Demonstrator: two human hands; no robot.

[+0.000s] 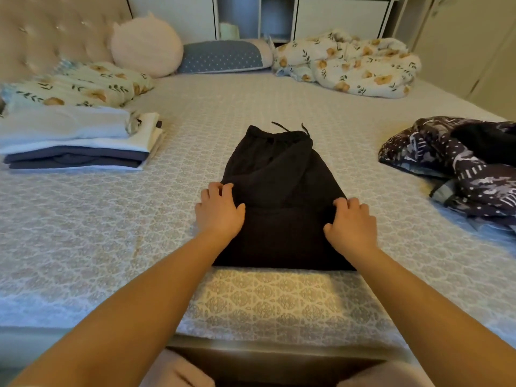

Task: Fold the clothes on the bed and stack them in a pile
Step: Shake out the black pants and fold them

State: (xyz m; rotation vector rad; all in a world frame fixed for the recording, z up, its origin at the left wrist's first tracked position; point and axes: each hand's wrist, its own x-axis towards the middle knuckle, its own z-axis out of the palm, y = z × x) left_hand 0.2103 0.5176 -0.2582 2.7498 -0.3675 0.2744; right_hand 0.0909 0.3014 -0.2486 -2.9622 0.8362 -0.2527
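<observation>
A black drawstring garment (279,177) lies folded lengthwise in the middle of the bed, waistband and cords at the far end. My left hand (219,209) grips its left edge with curled fingers. On the opposite edge, my right hand (351,223) grips the fabric the same way. A pile of folded clothes (75,141), white and pale pieces over dark blue ones, sits at the left. At the right lies an unfolded heap of dark patterned clothes (458,163) with a black piece on top.
The bed (111,219) has a patterned grey-white cover. At the back are a floral pillow (83,85), a round pink cushion (146,46), a blue dotted pillow (223,55) and a crumpled floral quilt (349,64). A tufted headboard stands far left.
</observation>
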